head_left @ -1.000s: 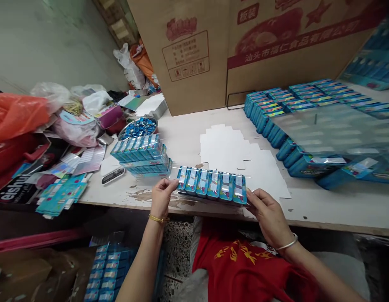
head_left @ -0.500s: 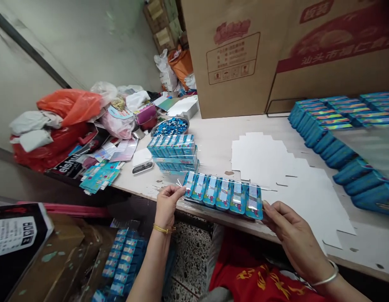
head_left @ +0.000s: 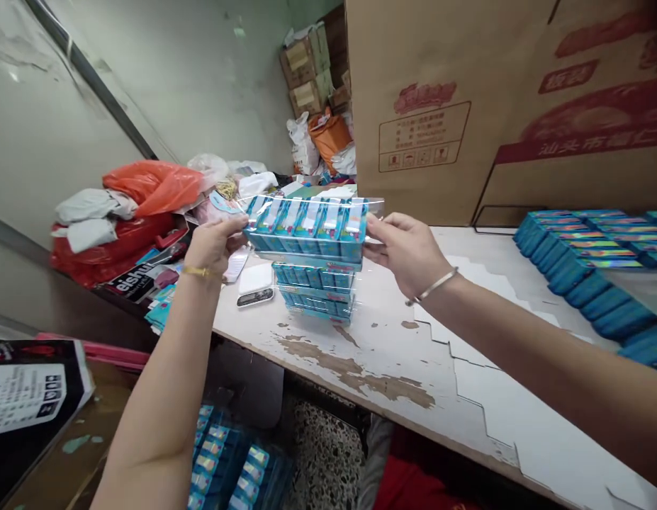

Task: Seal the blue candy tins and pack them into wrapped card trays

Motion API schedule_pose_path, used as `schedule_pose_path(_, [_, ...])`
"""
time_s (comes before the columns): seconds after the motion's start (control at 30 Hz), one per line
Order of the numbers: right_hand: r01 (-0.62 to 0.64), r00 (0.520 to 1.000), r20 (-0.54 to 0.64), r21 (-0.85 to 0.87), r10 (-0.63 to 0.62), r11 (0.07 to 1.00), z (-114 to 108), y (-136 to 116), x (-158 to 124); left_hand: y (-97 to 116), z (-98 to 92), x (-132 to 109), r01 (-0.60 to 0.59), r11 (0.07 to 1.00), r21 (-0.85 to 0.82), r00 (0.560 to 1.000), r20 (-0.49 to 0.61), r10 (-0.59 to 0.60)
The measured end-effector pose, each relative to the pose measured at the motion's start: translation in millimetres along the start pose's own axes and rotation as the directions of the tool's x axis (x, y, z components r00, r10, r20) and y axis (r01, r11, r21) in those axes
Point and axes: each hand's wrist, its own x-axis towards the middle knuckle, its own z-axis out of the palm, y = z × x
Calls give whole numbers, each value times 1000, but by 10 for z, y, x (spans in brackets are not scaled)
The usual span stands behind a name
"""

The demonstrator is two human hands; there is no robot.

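Observation:
Between my two hands hangs a clear-wrapped row of small blue boxes (head_left: 307, 227), held level above the table. My left hand (head_left: 214, 244) pinches its left end, and my right hand (head_left: 400, 248) grips the wrapping at its right end. Right under it stands a stack of similar wrapped rows (head_left: 317, 290), partly hidden by the held row. I cannot tell whether the held row touches the top of that stack.
A white digital scale (head_left: 255, 285) lies left of the stack. Flat white card sheets (head_left: 482, 375) cover the right of the table, with rows of blue boxes (head_left: 583, 269) beyond. A large carton (head_left: 424, 184) stands behind; red bags (head_left: 147, 188) are piled at left.
Both hands have carried the wrapped row up, forward and to the left, from the table's front edge to above the stack. The camera view has shifted too.

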Motion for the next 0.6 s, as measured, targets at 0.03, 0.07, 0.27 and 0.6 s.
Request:
schedule_pose_path(0.03, [-23,1000,-15,3,23,1000,64,19,129,-23,13,147,25,1000,8,1000,1,-25])
schedule_pose_path(0.07, [-53,998,-36,2,53,999,118,47,230,-66,24,271,54,998,21,999,2,-54])
schedule_pose_path(0.27, [-221,968,-129,-43,214,974,240,252,414,-507,32,630,185,980,77,981,38,-188])
schedule_pose_path(0.6, [-144,989,22,-121,148,982,147,478,602,-705,-39,774,206,971,119,975,62,-214])
